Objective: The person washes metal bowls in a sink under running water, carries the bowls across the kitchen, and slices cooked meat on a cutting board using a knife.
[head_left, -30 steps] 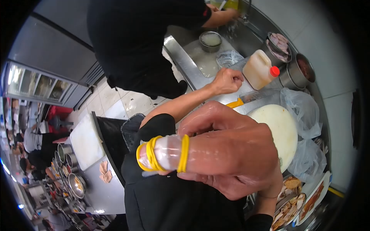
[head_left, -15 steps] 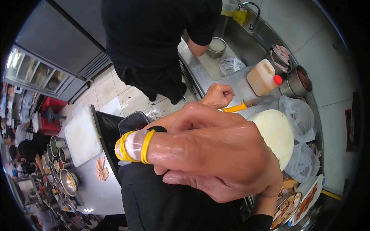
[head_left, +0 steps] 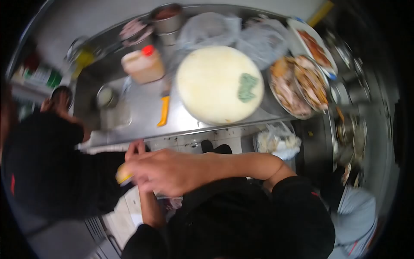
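My right hand point(head_left: 161, 172) reaches leftward in front of my body, smeared by motion. A wrapped finger point(head_left: 124, 175) with yellow bands extends from it, and I see nothing held. My left hand point(head_left: 136, 149) shows just beyond, partly hidden by the right hand; its fingers are blurred. Both hands are short of the metal counter's front edge. On the counter point(head_left: 144, 103) nearest them lies a knife with a yellow handle point(head_left: 163, 111). A round white cutting board point(head_left: 211, 84) sits to its right, with a bunched green cloth-like piece point(head_left: 248, 87) on it.
A jug with a red cap point(head_left: 144, 67), metal pots point(head_left: 167, 19) and clear plastic bags point(head_left: 209, 31) line the back. Cooked meat fills bowls point(head_left: 288, 88) at right, beside a tray point(head_left: 312, 47). A co-worker in black point(head_left: 47, 159) stands left; another person's grey sleeve point(head_left: 354, 216) shows right.
The view has swung round to face the counter squarely. My right hand has moved away from the camera and lower, and my left hand now sits close behind it.
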The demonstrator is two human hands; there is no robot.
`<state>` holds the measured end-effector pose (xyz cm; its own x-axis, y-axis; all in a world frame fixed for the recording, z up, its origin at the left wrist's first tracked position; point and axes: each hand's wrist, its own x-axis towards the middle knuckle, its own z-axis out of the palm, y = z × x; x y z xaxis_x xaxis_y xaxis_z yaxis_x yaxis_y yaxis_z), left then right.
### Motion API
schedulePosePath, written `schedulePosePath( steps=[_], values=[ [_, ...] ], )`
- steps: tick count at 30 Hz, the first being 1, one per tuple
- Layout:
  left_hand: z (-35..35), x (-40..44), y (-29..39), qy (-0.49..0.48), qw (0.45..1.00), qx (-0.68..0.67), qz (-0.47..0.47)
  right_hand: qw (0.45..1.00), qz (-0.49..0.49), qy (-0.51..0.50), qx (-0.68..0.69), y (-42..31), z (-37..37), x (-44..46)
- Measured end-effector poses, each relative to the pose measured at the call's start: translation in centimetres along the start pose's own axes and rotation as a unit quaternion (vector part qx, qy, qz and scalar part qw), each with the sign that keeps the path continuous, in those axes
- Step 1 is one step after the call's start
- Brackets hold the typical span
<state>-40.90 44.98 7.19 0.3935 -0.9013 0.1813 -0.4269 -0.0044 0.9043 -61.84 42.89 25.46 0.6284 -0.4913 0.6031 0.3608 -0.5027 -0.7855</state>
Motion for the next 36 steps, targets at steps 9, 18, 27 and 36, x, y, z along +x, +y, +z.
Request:
schedulePosePath(
  steps=[9,18,27,36],
  values=[
    [5.4,-1.7,2.2,-0.069,0.992,0.091,-0.044,0.716,0.596,0.217,-0.291,-1.2,-11.6,-24.6],
    [23.2,1.0,16.2,-0.301,0.944,0.032,0.135,0.629,0.266,0.427,-0.592,-5.8,-27.6,-27.2],
    [38.5,2.2,18.4,-0.373,0.892,0.112,0.229,0.475,0.217,0.644,-0.559,-15.5,-38.1,-36.2],
    [43.5,-3.6,24.0,-0.525,0.814,0.187,0.163,0.545,0.260,0.575,-0.552,-16.4,-40.3,-35.0]
  ],
)
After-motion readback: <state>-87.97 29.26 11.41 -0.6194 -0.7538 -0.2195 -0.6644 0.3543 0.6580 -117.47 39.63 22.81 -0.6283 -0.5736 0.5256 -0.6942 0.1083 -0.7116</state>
